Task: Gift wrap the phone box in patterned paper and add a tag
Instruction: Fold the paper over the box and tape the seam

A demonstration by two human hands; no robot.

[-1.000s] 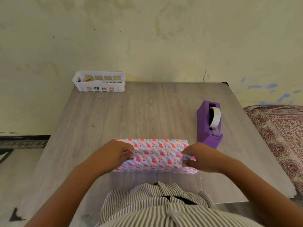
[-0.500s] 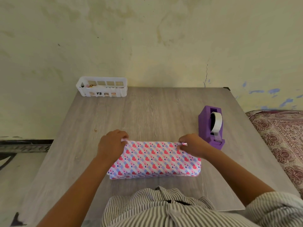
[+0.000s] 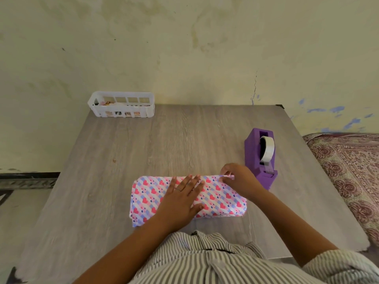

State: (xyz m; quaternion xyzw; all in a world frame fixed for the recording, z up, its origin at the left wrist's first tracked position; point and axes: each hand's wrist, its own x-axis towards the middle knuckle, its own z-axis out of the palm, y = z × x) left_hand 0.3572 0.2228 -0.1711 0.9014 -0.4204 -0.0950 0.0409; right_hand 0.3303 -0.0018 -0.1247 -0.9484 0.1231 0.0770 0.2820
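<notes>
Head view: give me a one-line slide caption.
Left hand flat on the wrapped box, right hand pinching its paper edge beside the tape dispenser.

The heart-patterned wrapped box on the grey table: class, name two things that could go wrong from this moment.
1. The left hand only lies flat on the heart-patterned wrapped box, while the right hand pinches the paper's far edge; letting go before taping may let the fold spring open.
2. The purple tape dispenser stands close beside that right hand, so a reach for tape could knock it.
</notes>
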